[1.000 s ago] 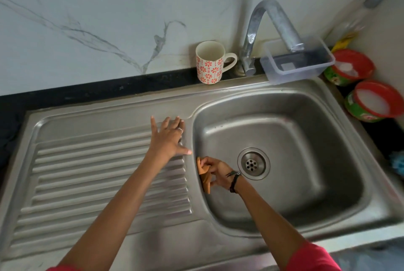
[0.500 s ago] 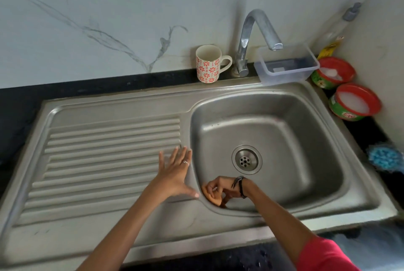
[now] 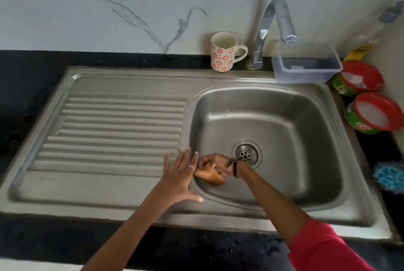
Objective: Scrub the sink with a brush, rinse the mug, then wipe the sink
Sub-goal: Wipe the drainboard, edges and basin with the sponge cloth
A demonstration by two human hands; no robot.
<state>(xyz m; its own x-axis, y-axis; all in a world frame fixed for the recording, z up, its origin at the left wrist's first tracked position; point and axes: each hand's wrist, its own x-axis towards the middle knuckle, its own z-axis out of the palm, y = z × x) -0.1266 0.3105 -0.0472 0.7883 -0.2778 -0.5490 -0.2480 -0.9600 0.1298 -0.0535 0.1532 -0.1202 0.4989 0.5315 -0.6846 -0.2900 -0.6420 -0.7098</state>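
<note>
A steel sink [image 3: 306, 161] with a ribbed drainboard [image 3: 113, 130] fills the view. My right hand [image 3: 213, 164] grips a small orange scrubber [image 3: 211, 175] against the basin's near left wall, close to the drain [image 3: 247, 154]. My left hand [image 3: 179, 175] rests flat with spread fingers on the rim between drainboard and basin, right beside the scrubber. A white mug [image 3: 224, 51] with red flowers stands upright on the back ledge, left of the tap [image 3: 271, 30].
A clear plastic tub [image 3: 306, 63] sits right of the tap. Two round red-and-green pots [image 3: 358, 78] [image 3: 376, 113] stand at the right, a bottle [image 3: 371, 36] behind them, and a blue scrubber [image 3: 389, 175] lies near the right edge. Black counter surrounds the sink.
My right hand has carried the orange scrubber along the basin's left wall toward the near corner. My left hand has slid nearer along the rim with it. The view has pulled back.
</note>
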